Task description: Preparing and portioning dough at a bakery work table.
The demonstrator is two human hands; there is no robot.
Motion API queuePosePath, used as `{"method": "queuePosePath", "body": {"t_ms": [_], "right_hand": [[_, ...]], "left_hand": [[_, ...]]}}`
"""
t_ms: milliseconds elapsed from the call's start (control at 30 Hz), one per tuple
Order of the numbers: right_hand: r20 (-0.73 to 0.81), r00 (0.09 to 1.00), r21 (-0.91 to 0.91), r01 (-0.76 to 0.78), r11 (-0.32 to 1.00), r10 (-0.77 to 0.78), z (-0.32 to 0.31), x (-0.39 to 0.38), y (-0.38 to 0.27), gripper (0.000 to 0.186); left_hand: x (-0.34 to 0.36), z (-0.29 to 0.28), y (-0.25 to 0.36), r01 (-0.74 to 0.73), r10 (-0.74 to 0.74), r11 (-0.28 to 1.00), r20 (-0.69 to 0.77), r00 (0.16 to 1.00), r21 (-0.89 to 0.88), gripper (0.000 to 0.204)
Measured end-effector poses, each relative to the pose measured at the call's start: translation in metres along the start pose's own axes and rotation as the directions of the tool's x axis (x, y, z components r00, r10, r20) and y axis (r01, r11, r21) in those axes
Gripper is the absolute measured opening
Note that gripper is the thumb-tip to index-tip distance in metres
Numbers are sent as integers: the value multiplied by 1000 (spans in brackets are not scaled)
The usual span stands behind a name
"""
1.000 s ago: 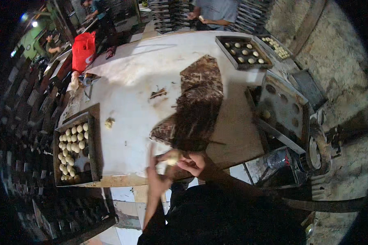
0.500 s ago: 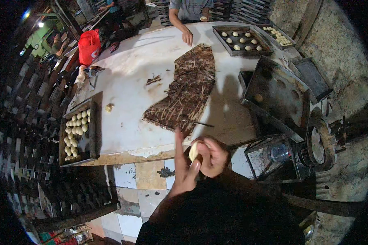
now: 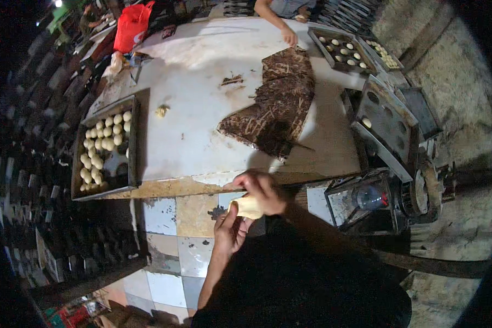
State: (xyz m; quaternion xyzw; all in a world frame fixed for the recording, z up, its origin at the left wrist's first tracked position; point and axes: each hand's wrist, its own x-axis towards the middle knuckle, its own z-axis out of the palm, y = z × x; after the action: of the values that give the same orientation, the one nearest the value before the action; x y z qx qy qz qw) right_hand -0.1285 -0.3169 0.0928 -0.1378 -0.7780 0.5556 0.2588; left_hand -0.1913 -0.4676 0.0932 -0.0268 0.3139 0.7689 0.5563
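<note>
Below the table's near edge, my left hand [image 3: 230,229] pinches a pale, flattened piece of dough [image 3: 247,205] with its thumb over it. My right hand [image 3: 265,191] curls over the dough's upper right side, fingers bent, gripping it. Beyond my hands on the white tabletop [image 3: 191,142] lies a long, dark brown, crumbly sheet [image 3: 287,87] with pale streaks. At the left, a metal tray [image 3: 133,142] holds several round dough balls [image 3: 108,131]. A small yellow scrap [image 3: 161,111] lies near that tray.
Across the table a co-worker's hand [image 3: 288,37] reaches to the brown sheet. Trays of dough pieces [image 3: 344,46] stand back right, stacked dented trays [image 3: 399,128] at right. A red bag [image 3: 130,27] sits back left. A glass-sided metal case [image 3: 355,202] is below right.
My hands have turned the dough and it now looks wider and flatter, stretched between them. The co-worker's arm has come forward onto the table. The view has shifted, raising the tabletop in frame.
</note>
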Motion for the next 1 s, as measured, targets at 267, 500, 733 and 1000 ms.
{"method": "queuePosePath", "body": {"t_ms": [267,500,733,1000], "right_hand": [[-235,898,-870,-366,332,372,-180,1,175,33],[194,888,-902,-6,431,418,-186,17,154,59],[-129,915,-876,-286,388,382,-227,178,140,39],[-136,864,-756,-407,512,486,-201,173,187,31]], "left_hand": [[41,5,33,-27,47,981,-103,994,193,37],[87,24,56,-269,280,940,-25,960,210,53],[110,39,48,-324,366,910,-132,921,258,52],[102,27,42,-373,419,892,-156,895,255,54]]}}
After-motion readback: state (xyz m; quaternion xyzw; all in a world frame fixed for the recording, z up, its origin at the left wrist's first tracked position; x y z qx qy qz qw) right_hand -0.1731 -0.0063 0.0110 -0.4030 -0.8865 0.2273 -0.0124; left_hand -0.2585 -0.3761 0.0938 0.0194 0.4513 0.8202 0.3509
